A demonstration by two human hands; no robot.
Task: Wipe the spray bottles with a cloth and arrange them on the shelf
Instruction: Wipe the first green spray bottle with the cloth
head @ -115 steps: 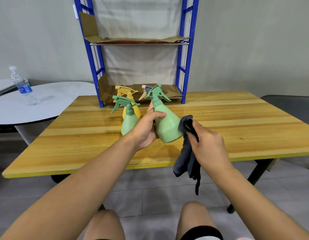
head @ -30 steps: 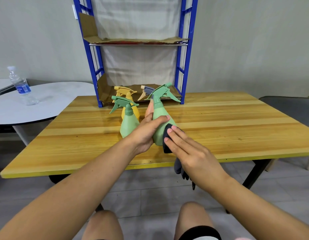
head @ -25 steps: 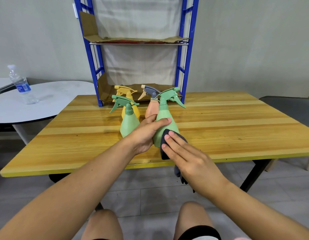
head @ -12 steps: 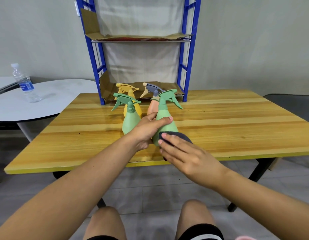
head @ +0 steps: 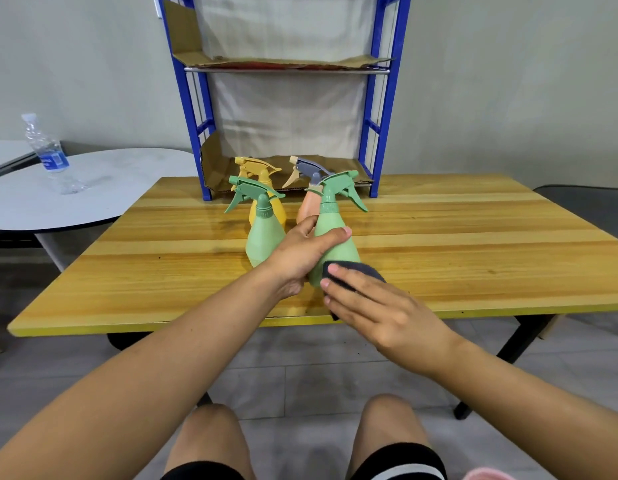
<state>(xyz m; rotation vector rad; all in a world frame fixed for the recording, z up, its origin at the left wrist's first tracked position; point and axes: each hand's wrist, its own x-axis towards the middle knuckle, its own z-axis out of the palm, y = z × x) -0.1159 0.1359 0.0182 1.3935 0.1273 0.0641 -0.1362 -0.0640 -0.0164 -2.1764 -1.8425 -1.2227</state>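
Observation:
My left hand grips a green spray bottle around its middle, upright over the wooden table, nozzle pointing right. My right hand presses a dark grey cloth flat against the bottle's lower front. A second green spray bottle stands just left of it. Behind stand a yellow spray bottle and a peach bottle with a grey trigger, partly hidden. The blue shelf rises at the table's back, with cardboard on its boards.
A round white side table to the left carries a plastic water bottle. A dark chair seat shows at the far right. My knees are below the table's near edge, above a tiled floor.
The held green bottle has turned so its nozzle points right and it stands more upright. My right hand has spread flat with the cloth low on the bottle.

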